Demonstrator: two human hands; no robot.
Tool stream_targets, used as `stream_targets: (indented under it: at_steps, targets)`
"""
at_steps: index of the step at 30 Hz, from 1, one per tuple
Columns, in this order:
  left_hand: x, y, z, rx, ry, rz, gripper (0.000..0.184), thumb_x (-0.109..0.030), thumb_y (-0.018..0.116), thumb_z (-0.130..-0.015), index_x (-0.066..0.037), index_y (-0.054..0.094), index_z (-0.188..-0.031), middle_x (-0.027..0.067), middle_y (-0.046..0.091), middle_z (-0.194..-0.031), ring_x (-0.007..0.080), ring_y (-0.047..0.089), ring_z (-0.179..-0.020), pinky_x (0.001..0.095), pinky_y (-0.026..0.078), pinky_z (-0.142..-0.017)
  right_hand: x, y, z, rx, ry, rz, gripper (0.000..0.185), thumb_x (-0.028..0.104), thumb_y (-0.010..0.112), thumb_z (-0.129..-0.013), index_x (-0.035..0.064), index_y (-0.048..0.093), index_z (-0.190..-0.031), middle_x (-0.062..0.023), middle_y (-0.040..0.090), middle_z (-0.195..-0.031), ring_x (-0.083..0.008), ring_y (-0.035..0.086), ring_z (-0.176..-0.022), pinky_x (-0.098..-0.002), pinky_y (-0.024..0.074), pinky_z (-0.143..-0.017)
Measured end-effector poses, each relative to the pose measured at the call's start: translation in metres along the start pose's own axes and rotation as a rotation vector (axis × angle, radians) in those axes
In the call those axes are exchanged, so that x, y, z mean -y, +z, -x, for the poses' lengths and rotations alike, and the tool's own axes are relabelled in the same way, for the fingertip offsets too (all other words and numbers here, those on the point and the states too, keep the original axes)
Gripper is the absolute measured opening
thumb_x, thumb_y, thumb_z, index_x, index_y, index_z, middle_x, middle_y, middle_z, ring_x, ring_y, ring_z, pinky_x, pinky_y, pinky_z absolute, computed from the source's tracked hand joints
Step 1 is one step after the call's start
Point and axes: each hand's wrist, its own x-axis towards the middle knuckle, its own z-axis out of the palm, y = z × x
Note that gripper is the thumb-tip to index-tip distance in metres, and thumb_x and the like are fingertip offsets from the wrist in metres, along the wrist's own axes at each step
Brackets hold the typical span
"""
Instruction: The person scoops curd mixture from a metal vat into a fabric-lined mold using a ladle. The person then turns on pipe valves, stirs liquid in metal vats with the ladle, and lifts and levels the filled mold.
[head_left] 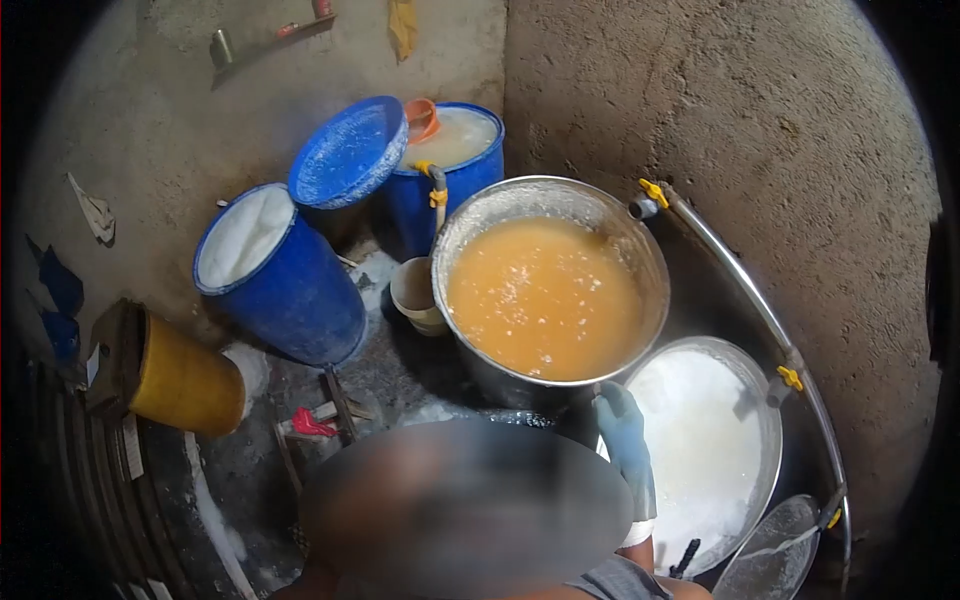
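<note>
My right hand (625, 430) wears a light blue glove with a white band at the wrist. It is raised beside the near right rim of a big metal pot (655, 330), its fingers curled in. What they close on, if anything, is hidden. Cloudy orange-brown liquid (545, 295) with white flecks and foam fills much of the pot. Behind my forearm is a wide round metal vessel (775, 440) holding white material (690, 440). A blurred patch covers the lower middle, and my left hand does not show.
Blue drums (320, 310) stand back left, with a blue basin (350, 150) between them and an orange scoop (422, 120) on the rear one. A pale bucket (415, 290) is beside the pot. A yellow container (190, 380) sits left. A pipe (745, 275) with yellow valves runs along the right wall.
</note>
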Motion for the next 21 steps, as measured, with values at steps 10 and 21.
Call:
stream_targets:
  at_steps: [10, 21]
  targets:
    - [-0.016, -0.098, -0.14, -0.101, -0.09, 0.419, 0.039, -0.027, 0.067, -0.104, -0.001, 0.064, -0.133, 0.0098, 0.073, -0.112, 0.0181, 0.073, -0.095, 0.0317, 0.056, -0.083, -0.016, 0.068, -0.068, 0.001, -0.03, 0.124, 0.041, 0.014, 0.073, -0.097, -0.0023, 0.064, -0.133, -0.0141, 0.071, -0.125, -0.0226, 0.068, -0.116, -0.0326, 0.0535, -0.099]
    - [-0.028, -0.146, -0.29, -0.144, 0.067, 0.417, 0.027, -0.023, 0.065, -0.105, -0.002, 0.07, -0.12, 0.0043, 0.073, -0.103, 0.0126, 0.072, -0.083, 0.029, 0.056, -0.074, -0.014, 0.135, -0.183, 0.069, -0.034, 0.076, 0.037, 0.012, 0.068, -0.1, -0.0077, 0.063, -0.131, -0.0195, 0.071, -0.124, -0.0239, 0.069, -0.114, -0.0344, 0.0543, -0.099]
